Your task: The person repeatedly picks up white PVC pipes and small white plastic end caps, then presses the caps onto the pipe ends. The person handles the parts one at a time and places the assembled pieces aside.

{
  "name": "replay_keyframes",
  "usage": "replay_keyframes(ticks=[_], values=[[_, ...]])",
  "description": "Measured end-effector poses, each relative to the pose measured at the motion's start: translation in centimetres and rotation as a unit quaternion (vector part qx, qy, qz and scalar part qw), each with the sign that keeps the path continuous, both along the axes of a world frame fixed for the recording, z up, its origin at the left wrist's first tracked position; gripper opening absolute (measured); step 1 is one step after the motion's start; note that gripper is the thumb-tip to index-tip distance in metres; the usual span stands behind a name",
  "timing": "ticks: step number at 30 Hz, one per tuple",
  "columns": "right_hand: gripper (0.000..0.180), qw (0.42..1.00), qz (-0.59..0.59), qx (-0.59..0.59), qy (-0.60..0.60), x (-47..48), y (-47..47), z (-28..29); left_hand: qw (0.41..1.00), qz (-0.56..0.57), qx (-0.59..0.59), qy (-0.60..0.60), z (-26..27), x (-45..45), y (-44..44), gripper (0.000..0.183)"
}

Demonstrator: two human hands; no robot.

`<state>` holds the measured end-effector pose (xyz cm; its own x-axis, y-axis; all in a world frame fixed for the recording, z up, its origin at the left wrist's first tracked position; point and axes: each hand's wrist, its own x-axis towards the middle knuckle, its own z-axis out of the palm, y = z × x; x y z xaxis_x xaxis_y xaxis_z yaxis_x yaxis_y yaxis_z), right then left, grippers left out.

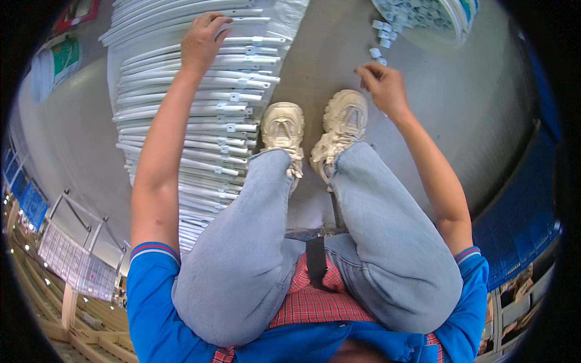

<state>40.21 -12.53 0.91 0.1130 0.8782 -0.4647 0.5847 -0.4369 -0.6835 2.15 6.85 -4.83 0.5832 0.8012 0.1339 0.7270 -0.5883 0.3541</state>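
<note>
My left hand [203,41] is over the far part of a spread of white tubes [268,40]. Its fingertips lie at or just above one tube near its end, with the thumb apart from them. Small pale clips [230,128] sit around many nearer tubes close to their right-hand ends; the farthest tubes show none. My right hand [385,88] hovers beyond my right shoe with its fingers curled. Whether something small is between the fingertips cannot be told. Loose pale clips [385,35] lie on the floor just past it.
A tipped white bucket [460,22] at the top right spills many more clips. Plastic sheeting [290,18] lies under the tubes. My cream shoes [282,125] stand beside the tube ends. Another bucket [43,75] is at the left, and a metal-framed rack [79,258] stands lower left.
</note>
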Motion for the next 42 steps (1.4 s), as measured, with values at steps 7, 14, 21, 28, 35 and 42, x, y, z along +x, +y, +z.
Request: replay_keyframes(ticks=[7,14,21,28,35,42], values=[[0.025,0.904,0.17,0.306,-0.245,7.2,7.4,-3.5,0.991,-0.062,0.047,0.111,-1.6,-0.3,2.5,0.016],[0.035,0.876,0.308,0.179,-0.325,7.8,9.6,-6.1,0.988,-0.147,0.046,-0.001,0.9,0.6,2.9,0.018],[0.027,0.98,0.042,0.16,0.106,0.0,8.1,1.7,0.971,-0.12,-0.195,-0.065,8.7,5.7,1.1,0.022],[0.028,0.955,0.149,0.254,0.038,-0.5,8.2,6.0,0.936,-0.09,-0.329,-0.085,13.4,8.0,-1.2,0.026],[0.025,0.933,0.252,0.248,-0.064,-2.0,9.4,10.3,0.959,-0.126,-0.249,-0.051,15.3,8.7,-2.0,0.024],[0.02,0.922,0.278,0.265,-0.045,-0.8,9.3,10.6,0.954,-0.101,-0.277,-0.053,16.5,9.8,-3.1,0.024]])
